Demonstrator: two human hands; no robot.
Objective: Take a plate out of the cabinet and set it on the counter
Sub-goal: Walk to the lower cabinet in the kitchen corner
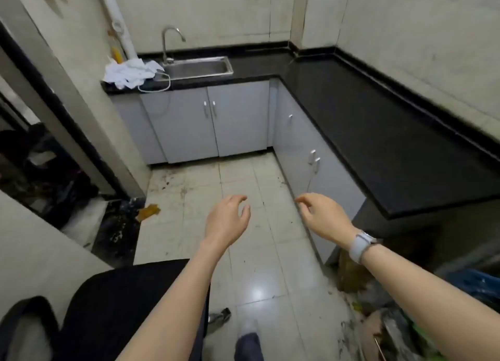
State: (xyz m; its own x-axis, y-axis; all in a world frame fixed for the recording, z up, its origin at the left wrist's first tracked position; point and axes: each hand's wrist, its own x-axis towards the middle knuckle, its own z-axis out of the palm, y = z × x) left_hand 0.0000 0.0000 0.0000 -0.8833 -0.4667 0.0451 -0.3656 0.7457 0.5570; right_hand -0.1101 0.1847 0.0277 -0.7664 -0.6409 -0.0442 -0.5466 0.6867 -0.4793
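A: Can you see the plate anywhere?

B: No. Every cabinet door is closed, so if it's inside one, it's hidden. I can't tell you where it lies or which way it faces.

A: And the counter?

B: Black, L-shaped. One leg runs along the back wall with the sink set into it, the other runs down the right wall toward us. Grey doors with small metal handles sit under both legs.

A: What are the hands doing?

B: Both are stretched out in front over the tiled floor, holding nothing. The left hand is palm down, fingers loosely curled and spread, pointing toward the back cabinets. The right hand sits just beside the right-hand cabinet doors, fingers relaxed and bent, thumb and forefinger tips reaching left. It has a pale watch on the wrist.

A: Touching anything?

B: No, both hang in the air, apart from each other and from the doors.

A: Anything else up there?

B: A crumpled white cloth on the counter left of the sink, and a tap behind the basin.
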